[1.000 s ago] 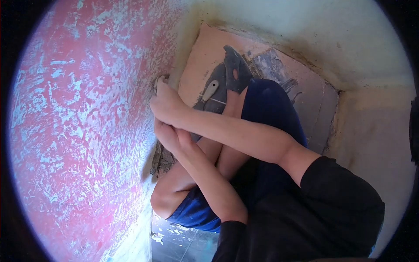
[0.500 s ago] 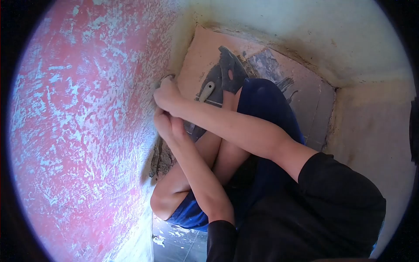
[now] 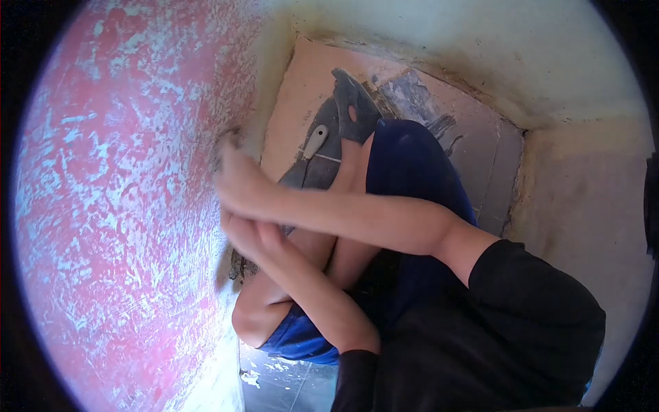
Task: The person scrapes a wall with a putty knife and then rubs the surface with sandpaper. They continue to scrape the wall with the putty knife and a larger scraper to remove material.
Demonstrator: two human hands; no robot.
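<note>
My right hand [image 3: 241, 184] is closed and blurred against the pink and white patchy wall [image 3: 130, 206]. A small dark thing [image 3: 232, 134] shows at its far end, too smeared to name. Just below it, my left hand [image 3: 240, 232] is also close to the wall, with its fingers hidden behind the right hand. A tool with a pale handle [image 3: 316, 141] lies on the floor beside my foot, its far part dark and hard to make out.
My folded legs and blue shorts [image 3: 419, 165] fill the middle. A dark sandal [image 3: 353, 103] is on my foot. Grey tiles and pinkish floor [image 3: 302, 75] lie around it. Pale walls [image 3: 576, 199] close in the corner. Rubble [image 3: 239, 268] lies at the wall's foot.
Both hands have moved left along the wall and a little down. The right hand is now more blurred. The view has shifted slightly.
</note>
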